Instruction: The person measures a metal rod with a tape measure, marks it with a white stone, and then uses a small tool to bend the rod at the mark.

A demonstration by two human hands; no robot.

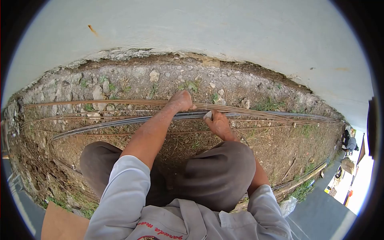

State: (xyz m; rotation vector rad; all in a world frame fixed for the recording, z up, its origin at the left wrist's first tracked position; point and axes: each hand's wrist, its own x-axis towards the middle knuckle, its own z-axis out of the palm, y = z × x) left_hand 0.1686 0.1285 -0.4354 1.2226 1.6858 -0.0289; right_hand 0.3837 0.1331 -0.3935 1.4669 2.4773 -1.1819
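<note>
Long rusty rods (236, 110) and a bundle of dark grey rods (104, 125) run left to right across the ground in front of my knees. My left hand (183, 101) is closed at the rusty rods, its fingers mostly turned away from view. Just right of it, my right hand (220, 124) is closed around a small whitish piece (208, 115), beside the dark rods. What the piece is cannot be made out.
A pale wall (200, 28) with a broken lower edge rises ahead. Stones (154, 76) and weeds lie along its foot. Near the right side are a bamboo pole (300, 181), a plastic bag (288, 206) and piled items. Brown board (64, 224) lies at lower left.
</note>
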